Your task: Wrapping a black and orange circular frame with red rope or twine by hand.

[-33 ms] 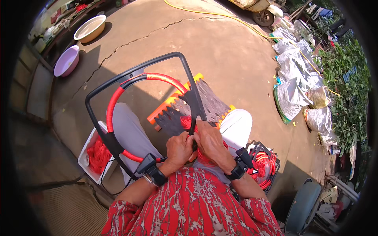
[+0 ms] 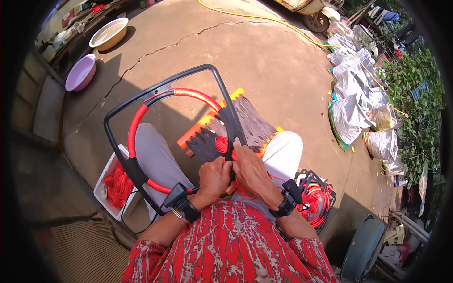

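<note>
A black plastic frame (image 2: 111,130) with a round inner ring (image 2: 138,123) stands tilted over my lap. Red cord is wound tightly around much of the ring; bare black shows near its right side. My left hand (image 2: 215,178) is closed on the ring's lower right part. Right beside it, my right hand (image 2: 252,169) is closed around the frame's right side, its thumb lying along the black plastic. A bundle of loose red cord (image 2: 221,143) hangs behind the frame, near my fingertips. What lies inside both grips is partly hidden.
Between my knees sits an orange stool with a grey woven seat (image 2: 255,119). A white foam box (image 2: 100,190) of red cord stands left; more red-wound frames (image 2: 317,198) lie right. Basins (image 2: 81,72), white sacks (image 2: 351,115), a hose (image 2: 283,22) and a blue-grey drum (image 2: 362,245) surround me.
Almost nothing differs. The frame has shifted very slightly, and both hands keep their grip in the same place.
</note>
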The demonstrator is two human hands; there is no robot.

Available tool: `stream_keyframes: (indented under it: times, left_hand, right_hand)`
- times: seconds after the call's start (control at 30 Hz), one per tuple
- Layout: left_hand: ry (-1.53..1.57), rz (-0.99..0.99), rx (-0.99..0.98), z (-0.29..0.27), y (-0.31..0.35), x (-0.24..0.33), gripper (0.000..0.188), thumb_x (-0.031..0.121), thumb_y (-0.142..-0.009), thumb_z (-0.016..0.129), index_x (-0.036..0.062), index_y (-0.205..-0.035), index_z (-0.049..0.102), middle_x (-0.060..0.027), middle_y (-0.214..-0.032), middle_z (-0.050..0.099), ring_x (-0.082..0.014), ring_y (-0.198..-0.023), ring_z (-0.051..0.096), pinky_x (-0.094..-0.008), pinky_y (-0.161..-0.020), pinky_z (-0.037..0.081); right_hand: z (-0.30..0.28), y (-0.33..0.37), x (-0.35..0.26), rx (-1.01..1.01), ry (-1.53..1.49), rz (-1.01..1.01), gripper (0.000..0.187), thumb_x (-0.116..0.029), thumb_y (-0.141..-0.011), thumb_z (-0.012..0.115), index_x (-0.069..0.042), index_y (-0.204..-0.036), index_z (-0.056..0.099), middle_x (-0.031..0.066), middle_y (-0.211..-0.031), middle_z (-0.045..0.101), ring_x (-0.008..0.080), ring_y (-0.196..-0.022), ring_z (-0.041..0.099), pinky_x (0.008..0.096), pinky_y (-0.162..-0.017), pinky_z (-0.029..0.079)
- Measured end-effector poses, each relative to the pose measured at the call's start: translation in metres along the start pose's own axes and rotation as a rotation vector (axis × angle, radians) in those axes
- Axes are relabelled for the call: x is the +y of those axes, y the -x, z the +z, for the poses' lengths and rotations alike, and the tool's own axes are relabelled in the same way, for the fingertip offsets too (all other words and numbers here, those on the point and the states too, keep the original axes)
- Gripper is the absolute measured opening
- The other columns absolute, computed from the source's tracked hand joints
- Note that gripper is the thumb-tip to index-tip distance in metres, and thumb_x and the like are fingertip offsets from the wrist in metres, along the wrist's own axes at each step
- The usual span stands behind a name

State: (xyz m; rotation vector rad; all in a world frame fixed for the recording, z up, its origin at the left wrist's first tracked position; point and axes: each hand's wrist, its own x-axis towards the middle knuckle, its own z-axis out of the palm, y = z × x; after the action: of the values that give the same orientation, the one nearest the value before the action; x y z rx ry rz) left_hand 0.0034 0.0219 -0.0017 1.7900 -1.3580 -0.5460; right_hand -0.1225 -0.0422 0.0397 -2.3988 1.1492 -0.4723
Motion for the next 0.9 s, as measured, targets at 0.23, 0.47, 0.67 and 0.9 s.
stream_keyframes:
  times: [0.23, 0.47, 0.67, 0.9]
  left_hand:
    - [0.036, -0.046, -0.015, 0.005, 0.004, -0.012, 0.028, 0.025, -0.084, 0.066, 0.0011, -0.071, 0.058, -0.0205, -0.064, 0.057, -0.0403, -0.061, 0.059, -0.0456, -0.054, 0.043]
    - [0.053, -0.077, -0.097, 0.009, -0.002, -0.001, 0.026, 0.024, -0.084, 0.065, 0.0019, -0.072, 0.06, -0.0209, -0.064, 0.057, -0.0409, -0.062, 0.059, -0.0474, -0.056, 0.044]
    - [0.008, -0.122, -0.083, 0.017, 0.006, -0.012, 0.027, 0.026, -0.083, 0.065, 0.0015, -0.071, 0.062, -0.0213, -0.064, 0.059, -0.0417, -0.064, 0.06, -0.0486, -0.058, 0.046]
    - [-0.052, -0.209, -0.216, 0.025, 0.014, -0.007, 0.026, 0.024, -0.085, 0.06, 0.0009, -0.073, 0.065, -0.0262, -0.071, 0.063, -0.0461, -0.069, 0.063, -0.056, -0.066, 0.049]
  right_hand:
    - [-0.01, 0.033, 0.006, -0.062, 0.048, 0.109, 0.033, -0.009, -0.077, 0.067, -0.001, -0.105, 0.052, 0.0185, -0.095, 0.057, 0.0386, -0.093, 0.057, 0.0453, -0.074, 0.048]
    - [0.001, -0.003, 0.013, 0.07, 0.037, 0.049, 0.026, -0.008, -0.079, 0.067, -0.002, -0.102, 0.057, 0.0187, -0.091, 0.06, 0.0395, -0.09, 0.059, 0.0456, -0.075, 0.048]
    - [-0.01, -0.033, -0.004, 0.126, 0.133, -0.172, 0.021, -0.014, -0.074, 0.071, -0.004, -0.091, 0.062, 0.0144, -0.089, 0.059, 0.0343, -0.085, 0.057, 0.0439, -0.071, 0.043]
    - [0.062, -0.045, 0.016, 0.037, 0.85, -0.353, 0.022, -0.03, -0.061, 0.076, -0.011, -0.06, 0.067, 0.0095, -0.067, 0.059, 0.0241, -0.071, 0.055, 0.0424, -0.068, 0.037]
